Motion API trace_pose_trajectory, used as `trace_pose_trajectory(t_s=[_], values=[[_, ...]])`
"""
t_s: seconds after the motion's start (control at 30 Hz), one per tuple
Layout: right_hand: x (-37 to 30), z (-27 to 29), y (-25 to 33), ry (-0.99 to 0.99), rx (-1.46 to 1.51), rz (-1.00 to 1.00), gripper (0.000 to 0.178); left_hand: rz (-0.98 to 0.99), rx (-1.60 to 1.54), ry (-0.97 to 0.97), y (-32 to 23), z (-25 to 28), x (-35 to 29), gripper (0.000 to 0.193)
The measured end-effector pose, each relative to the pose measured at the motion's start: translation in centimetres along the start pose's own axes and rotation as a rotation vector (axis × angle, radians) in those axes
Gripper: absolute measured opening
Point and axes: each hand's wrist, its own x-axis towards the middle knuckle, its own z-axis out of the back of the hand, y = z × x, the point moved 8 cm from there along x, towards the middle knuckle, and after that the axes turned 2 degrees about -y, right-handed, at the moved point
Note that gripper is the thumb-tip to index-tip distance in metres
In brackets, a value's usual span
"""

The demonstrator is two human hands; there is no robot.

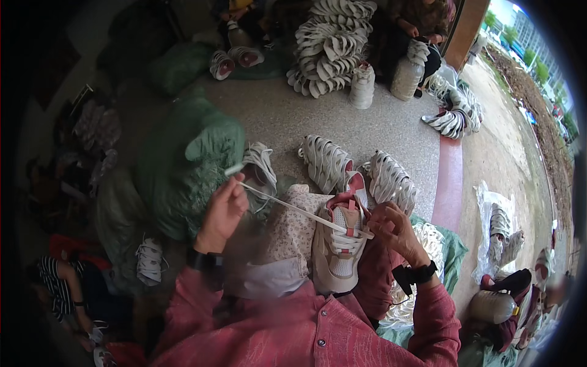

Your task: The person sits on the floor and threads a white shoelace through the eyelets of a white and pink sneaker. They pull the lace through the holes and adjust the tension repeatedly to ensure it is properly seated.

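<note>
Red shirt (pixel 263 336) nearest, buttons down the front. Left hand (pixel 221 211): fingers pinched together on a white lace (pixel 284 205), short blurred end poking out past the fingertips. Lace runs taut from there down to the shoe (pixel 343 251), which sits on the lap between the two hands, toe toward the body, just left of the right fingers. Shoe is white and tan, red lining, red tabs on the tongue; any print on it too small to read. Right hand (pixel 396 231): fingers bent at the shoe's lace edge; can't tell whether they grip the lace. Dark bands on both wrists. Flowered cloth (pixel 293 223) below and between the hands, left of the shoe. Green sack (pixel 183 165) beyond and left of the left fingers. White shoe stack (pixel 327 162) ahead, between the hands; second stack (pixel 392 178) just beyond the right fingers. Co-worker (pixel 422 18) well past them, beside a cloudy jar (pixel 405 79).
</note>
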Motion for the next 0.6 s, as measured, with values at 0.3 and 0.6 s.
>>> trace_pose_trajectory(t_s=[0.3,0.6], values=[[1.1,-4.0,4.6,-0.009,-0.329,0.409,0.013,-0.368,-0.024,-0.585,-7.0,2.1,-4.3,0.021],[1.5,-7.1,5.2,0.149,-0.343,0.438,0.007,0.144,1.006,-0.487,-2.0,-3.2,-1.7,0.023]])
